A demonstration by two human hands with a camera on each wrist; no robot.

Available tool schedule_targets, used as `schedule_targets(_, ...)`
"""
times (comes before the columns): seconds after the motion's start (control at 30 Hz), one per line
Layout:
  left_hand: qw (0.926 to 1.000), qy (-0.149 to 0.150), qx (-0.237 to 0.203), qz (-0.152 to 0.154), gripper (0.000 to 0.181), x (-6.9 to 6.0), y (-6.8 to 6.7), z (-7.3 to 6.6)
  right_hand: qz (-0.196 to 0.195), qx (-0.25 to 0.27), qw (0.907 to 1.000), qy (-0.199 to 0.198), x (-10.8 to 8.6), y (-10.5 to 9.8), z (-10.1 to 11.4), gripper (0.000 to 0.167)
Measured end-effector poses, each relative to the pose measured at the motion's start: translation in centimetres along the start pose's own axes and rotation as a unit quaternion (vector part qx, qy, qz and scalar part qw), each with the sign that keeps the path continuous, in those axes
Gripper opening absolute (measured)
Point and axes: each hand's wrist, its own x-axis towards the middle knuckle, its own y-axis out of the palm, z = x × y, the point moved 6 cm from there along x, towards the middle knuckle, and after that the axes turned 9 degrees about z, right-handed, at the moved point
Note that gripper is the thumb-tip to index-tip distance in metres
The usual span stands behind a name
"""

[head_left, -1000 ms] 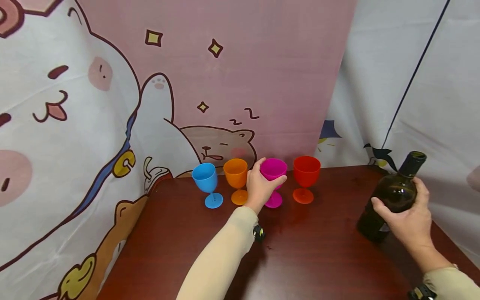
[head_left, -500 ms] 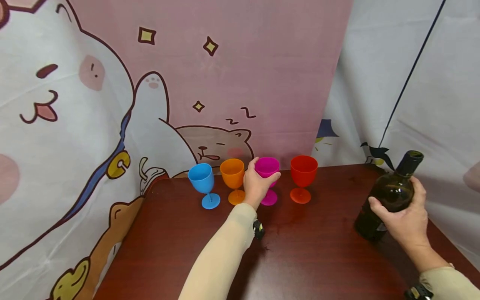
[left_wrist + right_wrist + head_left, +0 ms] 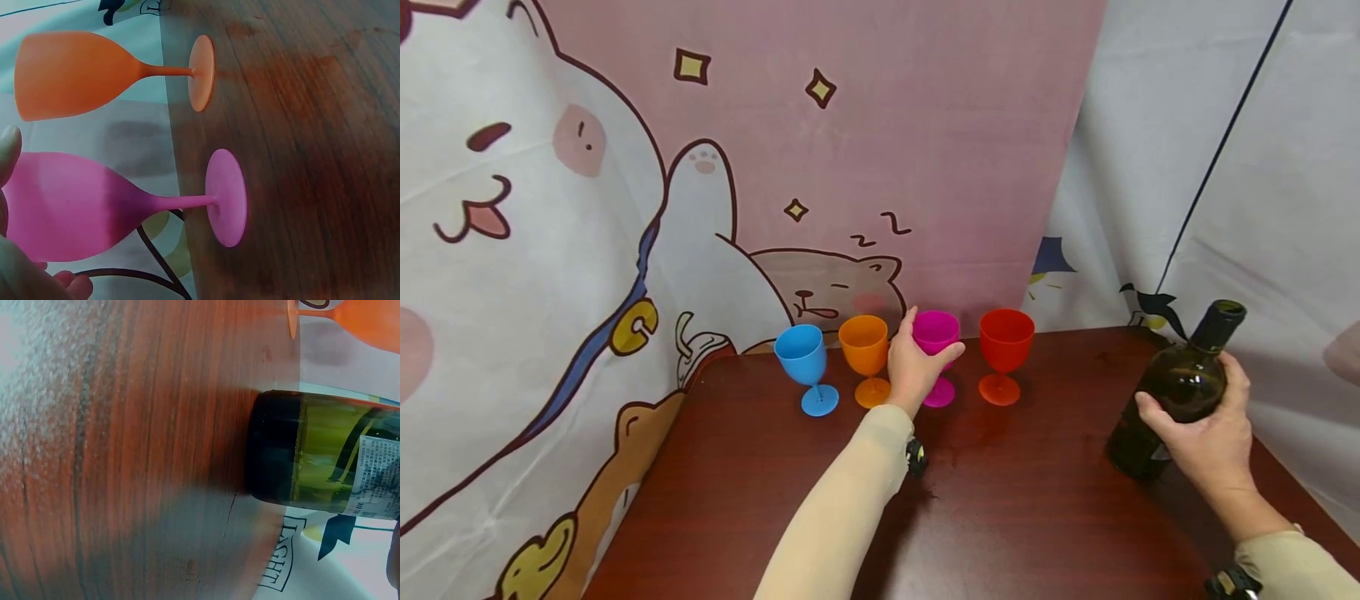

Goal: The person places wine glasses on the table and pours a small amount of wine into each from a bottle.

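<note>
While the left hand point(image 3: 916, 368) is holding the pink cup point(image 3: 937, 328) by its bowl, thumb crossing the near side, the right hand point(image 3: 1212, 440) is gripping the bottle point(image 3: 1183, 385) round its body. The governing relation is running sideways: the bottle is sitting well to the right of the left grip, its mouth showing above the right grip and its base below. Its long axis is running roughly upright, leaning rightward in the head view; whether the base is touching the table point(image 3: 1022, 517) cannot be told. Between the two grips, the red cup point(image 3: 1006, 342) is standing nearer the left hand. Just left of that grip, the orange cup point(image 3: 862, 346) is standing, with the blue cup point(image 3: 801, 357) beyond.
</note>
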Motion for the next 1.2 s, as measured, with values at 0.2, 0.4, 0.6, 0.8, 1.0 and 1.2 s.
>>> schedule_targets(0.2,0.9991,0.035,0.024,0.004,0.097,0.0,-0.1,-1.0,0.003,0.000,1.0000,0.009,-0.1,0.0,0.0,0.106)
schedule_targets(0.4,0.9939,0.082,0.073,0.000,0.090,-0.3,-0.1,-2.8,0.006,-0.002,0.9999,0.015,0.0,0.1,0.0,0.106)
schedule_targets(0.6,0.9723,0.173,0.156,0.017,0.086,-0.9,1.0,-6.6,0.011,-0.005,0.9996,0.025,0.0,0.0,0.0,0.106)
schedule_targets(0.8,0.9491,0.155,0.269,0.056,0.096,-0.3,3.2,-9.0,0.011,-0.004,0.9997,0.022,0.0,0.1,0.1,0.106)
schedule_targets(1.0,0.9131,0.119,0.379,0.090,0.106,0.4,6.2,-8.9,0.009,-0.003,0.9999,0.011,-0.1,0.0,0.1,0.107)
schedule_targets(1.2,0.8856,0.120,0.439,0.093,0.105,0.3,8.2,-9.3,-0.002,0.002,1.0000,-0.005,-0.2,-0.1,0.3,0.107)
